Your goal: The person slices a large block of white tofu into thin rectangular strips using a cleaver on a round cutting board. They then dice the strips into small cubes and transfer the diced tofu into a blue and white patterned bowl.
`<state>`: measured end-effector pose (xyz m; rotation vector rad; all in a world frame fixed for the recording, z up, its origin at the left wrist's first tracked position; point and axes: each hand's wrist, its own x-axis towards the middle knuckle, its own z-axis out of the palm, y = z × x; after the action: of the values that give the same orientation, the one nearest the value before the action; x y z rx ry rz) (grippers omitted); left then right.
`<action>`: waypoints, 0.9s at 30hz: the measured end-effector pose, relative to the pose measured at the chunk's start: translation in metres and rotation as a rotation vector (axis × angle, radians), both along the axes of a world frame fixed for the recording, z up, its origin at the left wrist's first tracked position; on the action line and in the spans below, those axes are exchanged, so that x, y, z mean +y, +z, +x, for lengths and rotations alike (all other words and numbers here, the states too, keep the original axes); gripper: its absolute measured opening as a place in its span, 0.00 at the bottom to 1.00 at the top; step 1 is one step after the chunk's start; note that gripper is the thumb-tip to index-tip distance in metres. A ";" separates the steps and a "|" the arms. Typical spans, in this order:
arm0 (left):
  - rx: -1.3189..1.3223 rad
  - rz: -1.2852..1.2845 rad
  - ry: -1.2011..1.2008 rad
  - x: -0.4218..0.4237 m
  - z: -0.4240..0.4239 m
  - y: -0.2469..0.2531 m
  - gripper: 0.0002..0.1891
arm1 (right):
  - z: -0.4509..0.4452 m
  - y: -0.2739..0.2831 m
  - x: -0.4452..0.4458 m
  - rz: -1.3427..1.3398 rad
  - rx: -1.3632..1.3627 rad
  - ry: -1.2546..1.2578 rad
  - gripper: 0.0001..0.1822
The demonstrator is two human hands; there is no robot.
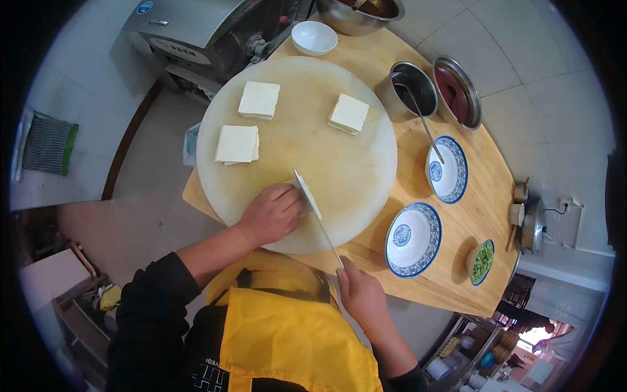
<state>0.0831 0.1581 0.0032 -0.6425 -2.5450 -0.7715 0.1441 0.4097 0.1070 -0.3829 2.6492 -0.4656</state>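
Observation:
My right hand (361,289) grips the handle of a kitchen knife (323,230), whose blade points away from me across the near part of a round, pale cutting board (294,206). With curled fingers, my left hand (274,213) holds a piece of white sheet tofu (306,208) on the board, right beside the blade. A thin strip of tofu (311,198) lies along the blade's right side. My left hand hides most of the held piece. Farther up the board are three square stacks of sheet tofu: one (259,99) upper left, one (237,144) below it, one (349,113) at right.
The board rests on a wooden table (411,142). To its right stand two blue-rimmed bowls (414,240) (453,171), a metal pot (399,95) with a ladle, a basin of red liquid (450,93) and chopped greens (482,264). A steel machine (196,24) stands beyond, left.

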 end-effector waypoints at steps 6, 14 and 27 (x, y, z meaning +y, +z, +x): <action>-0.065 0.042 -0.019 -0.002 -0.001 0.003 0.13 | -0.014 -0.031 0.011 -0.121 -0.005 -0.062 0.14; -0.031 0.037 -0.002 -0.005 0.003 0.002 0.12 | -0.006 0.015 0.001 -0.134 0.033 -0.028 0.14; -0.065 0.067 -0.066 -0.010 0.003 0.006 0.12 | -0.015 -0.033 0.007 -0.116 -0.084 -0.076 0.14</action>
<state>0.0860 0.1486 0.0092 -0.6927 -2.5551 -0.9108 0.1290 0.4167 0.0740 -0.2914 2.5694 -0.6479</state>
